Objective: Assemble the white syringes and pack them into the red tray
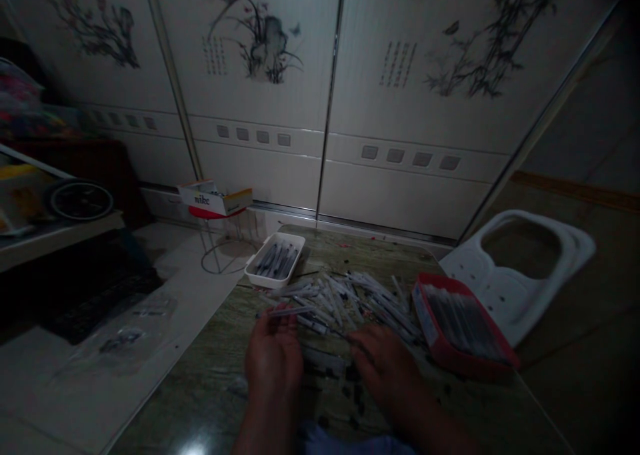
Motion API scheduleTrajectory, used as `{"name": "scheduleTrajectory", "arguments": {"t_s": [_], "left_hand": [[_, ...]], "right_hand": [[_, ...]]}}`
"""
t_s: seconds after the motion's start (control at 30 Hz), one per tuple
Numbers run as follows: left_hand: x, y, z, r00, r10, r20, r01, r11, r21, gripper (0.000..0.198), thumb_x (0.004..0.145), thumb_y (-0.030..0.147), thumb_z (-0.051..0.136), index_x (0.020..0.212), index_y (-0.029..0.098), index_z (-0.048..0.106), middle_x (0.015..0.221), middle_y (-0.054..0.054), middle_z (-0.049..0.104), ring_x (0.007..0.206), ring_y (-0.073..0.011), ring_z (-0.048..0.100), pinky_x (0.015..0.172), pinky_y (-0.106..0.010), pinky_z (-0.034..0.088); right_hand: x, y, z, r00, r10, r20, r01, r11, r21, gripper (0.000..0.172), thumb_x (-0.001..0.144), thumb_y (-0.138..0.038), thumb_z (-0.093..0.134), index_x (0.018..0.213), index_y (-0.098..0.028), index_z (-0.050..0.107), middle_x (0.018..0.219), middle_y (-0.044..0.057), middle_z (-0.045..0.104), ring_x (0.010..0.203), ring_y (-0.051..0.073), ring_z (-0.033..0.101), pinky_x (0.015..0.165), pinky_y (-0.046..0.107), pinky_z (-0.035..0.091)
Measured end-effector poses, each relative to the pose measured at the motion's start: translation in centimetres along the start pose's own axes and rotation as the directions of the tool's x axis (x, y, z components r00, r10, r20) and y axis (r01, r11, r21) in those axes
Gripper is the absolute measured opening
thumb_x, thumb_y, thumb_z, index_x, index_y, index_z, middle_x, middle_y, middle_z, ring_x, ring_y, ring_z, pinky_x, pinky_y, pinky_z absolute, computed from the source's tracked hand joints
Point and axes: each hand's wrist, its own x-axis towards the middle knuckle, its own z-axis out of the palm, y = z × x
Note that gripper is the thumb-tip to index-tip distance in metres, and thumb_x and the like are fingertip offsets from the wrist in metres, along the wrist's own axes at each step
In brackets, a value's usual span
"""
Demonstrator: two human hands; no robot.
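Note:
A heap of several clear pen barrels (350, 298) lies across the middle of a low wooden table (210, 388). My left hand (273, 355) holds one clear pen barrel (285, 311) at the heap's near left edge. My right hand (387, 368) rests palm down on the table just below the heap, fingers toward small dark parts (330, 368) scattered between my hands. A white tray (277, 259) with dark pens stands at the far left corner. A red box (463, 331) full of dark pens sits at the right.
Sliding cabinet doors painted with ink flowers (325, 88) close off the back. A white plastic stool (525, 268) lies tipped to the right of the table. An open cardboard box on a small wire stand (215, 200) and a shelf with clutter (55, 208) are at left.

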Motion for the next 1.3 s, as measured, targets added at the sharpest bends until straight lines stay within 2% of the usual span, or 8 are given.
{"name": "scheduleTrajectory", "arguments": {"t_s": [0.17, 0.27, 0.4, 0.53, 0.7, 0.83, 0.93, 1.3], "left_hand": [[0.3, 1.0, -0.1, 0.998, -0.052, -0.047, 0.05, 0.997, -0.054, 0.015, 0.088, 0.008, 0.05, 0.079, 0.016, 0.057, 0.079, -0.002, 0.062, 0.07, -0.0109, 0.064, 0.062, -0.021, 0.055], [0.4, 1.4, -0.1, 0.995, -0.075, -0.063, 0.07, 0.995, -0.07, 0.015, 0.085, 0.005, 0.05, 0.078, 0.016, 0.056, 0.079, -0.002, 0.061, 0.069, -0.0105, 0.063, 0.06, -0.02, 0.054], [0.4, 1.7, 0.0, 0.994, -0.071, -0.083, 0.064, 0.995, -0.082, 0.014, 0.085, 0.006, 0.049, 0.078, 0.017, 0.055, 0.08, -0.002, 0.06, 0.07, -0.0107, 0.062, 0.061, -0.021, 0.054], [0.5, 1.9, 0.0, 0.992, -0.066, -0.104, 0.059, 0.996, -0.069, 0.013, 0.086, 0.008, 0.049, 0.078, 0.018, 0.054, 0.081, -0.002, 0.06, 0.07, -0.0112, 0.061, 0.062, -0.022, 0.053], [0.8, 1.9, -0.3, 0.991, -0.044, -0.127, 0.041, 0.999, -0.026, 0.011, 0.088, 0.014, 0.052, 0.079, 0.019, 0.055, 0.084, -0.002, 0.061, 0.074, -0.0129, 0.061, 0.063, -0.024, 0.051], [1.1, 1.8, -0.7, 0.992, -0.016, -0.124, 0.017, 1.0, 0.005, 0.01, 0.087, 0.014, 0.054, 0.079, 0.02, 0.057, 0.086, -0.002, 0.063, 0.076, -0.0137, 0.063, 0.065, -0.026, 0.052], [1.3, 1.6, -0.9, 0.991, -0.002, -0.133, 0.003, 1.0, 0.003, 0.011, 0.088, 0.014, 0.053, 0.08, 0.02, 0.058, 0.087, -0.002, 0.063, 0.078, -0.0131, 0.064, 0.07, -0.025, 0.053], [1.4, 1.3, -1.3, 0.991, 0.04, -0.13, -0.038, 0.999, 0.015, 0.011, 0.088, 0.015, 0.055, 0.079, 0.02, 0.059, 0.089, -0.002, 0.064, 0.082, -0.0131, 0.065, 0.072, -0.025, 0.054]], "right_hand": [[2.5, -0.9, -0.7, 0.996, -0.008, 0.094, 0.012, 0.999, -0.04, 0.03, 0.094, -0.027, 0.055, 0.12, -0.024, 0.071, 0.122, 0.009, 0.069, 0.116, 0.027, 0.059, 0.107, 0.043, 0.041], [5.3, -1.4, -0.1, 0.991, -0.054, 0.122, 0.06, 0.997, -0.043, 0.034, 0.095, -0.034, 0.056, 0.125, -0.025, 0.069, 0.131, 0.01, 0.065, 0.121, 0.027, 0.057, 0.106, 0.043, 0.041], [9.7, -2.4, 2.1, 0.985, -0.111, 0.134, 0.123, 0.989, -0.08, 0.039, 0.094, -0.042, 0.059, 0.129, -0.027, 0.066, 0.14, 0.008, 0.059, 0.129, 0.026, 0.051, 0.109, 0.04, 0.037], [13.6, -3.0, 4.6, 0.984, -0.115, 0.134, 0.129, 0.986, -0.105, 0.043, 0.096, -0.045, 0.055, 0.131, -0.021, 0.063, 0.136, 0.011, 0.06, 0.127, 0.026, 0.051, 0.108, 0.04, 0.036], [16.3, -2.9, 7.1, 0.982, -0.093, 0.164, 0.118, 0.982, -0.149, 0.05, 0.095, -0.051, 0.054, 0.13, -0.017, 0.061, 0.139, 0.015, 0.058, 0.135, 0.03, 0.044, 0.111, 0.045, 0.03], [17.0, -3.0, 8.5, 0.977, -0.07, 0.199, 0.106, 0.978, -0.177, 0.065, 0.093, -0.066, 0.05, 0.133, -0.016, 0.058, 0.143, 0.018, 0.056, 0.14, 0.036, 0.038, 0.113, 0.054, 0.021], [16.9, -3.2, 8.8, 0.972, -0.069, 0.226, 0.113, 0.976, -0.186, 0.069, 0.088, -0.073, 0.051, 0.129, -0.019, 0.061, 0.136, 0.016, 0.06, 0.134, 0.036, 0.043, 0.111, 0.056, 0.022], [11.3, -3.1, 5.8, 0.96, -0.116, 0.255, 0.164, 0.97, -0.18, 0.043, 0.087, -0.041, 0.066, 0.126, -0.025, 0.062, 0.131, 0.011, 0.061, 0.126, 0.03, 0.05, 0.116, 0.051, 0.02]]}}
